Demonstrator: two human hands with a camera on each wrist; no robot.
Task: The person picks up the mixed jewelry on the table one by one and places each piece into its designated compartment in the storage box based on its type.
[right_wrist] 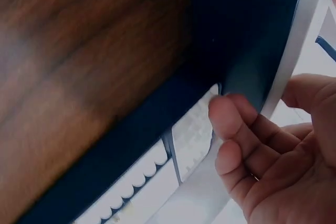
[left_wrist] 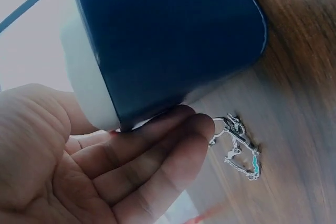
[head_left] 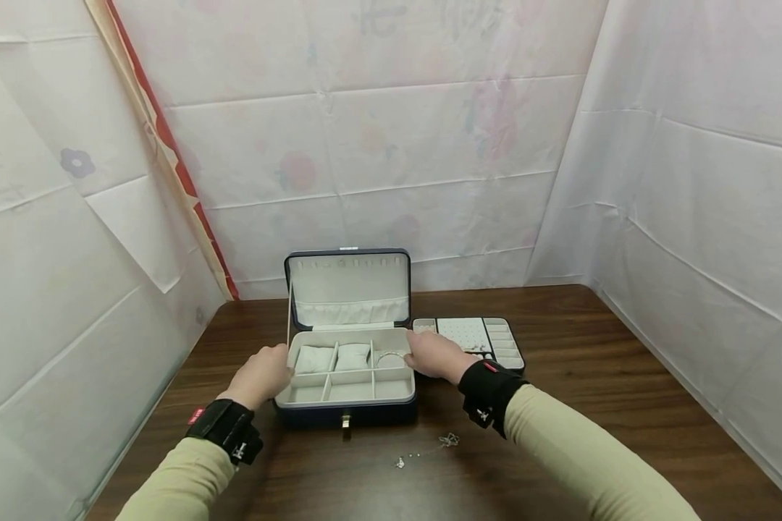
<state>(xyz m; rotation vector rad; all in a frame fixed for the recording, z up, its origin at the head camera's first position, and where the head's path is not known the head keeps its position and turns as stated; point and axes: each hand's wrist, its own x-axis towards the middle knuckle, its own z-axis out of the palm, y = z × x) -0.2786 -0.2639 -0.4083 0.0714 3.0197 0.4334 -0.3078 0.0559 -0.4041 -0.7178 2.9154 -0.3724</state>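
Observation:
A navy jewelry box (head_left: 314,414) with a pale lining sits on the table, its lid (head_left: 348,289) raised. My left hand (head_left: 261,376) holds its left side, thumb at the pale rim (left_wrist: 86,77) and fingers against the navy wall (left_wrist: 173,40). On the opposite side, my right hand (head_left: 438,354) grips the box, with the thumb on the rim and curled fingers (right_wrist: 252,140) by the outer wall. Inside are two white cushions (head_left: 353,357) and a bangle (head_left: 389,355). A silver chain with a turquoise piece (left_wrist: 255,163) lies beyond my left fingers.
Right of the box stands a jewelry tray (head_left: 463,333) with ring slots and small compartments, partly hidden by my right hand. A thin silver necklace (head_left: 448,439) lies on the wooden table (head_left: 339,477) in front. White sheeting (head_left: 391,145) hangs behind and at both sides.

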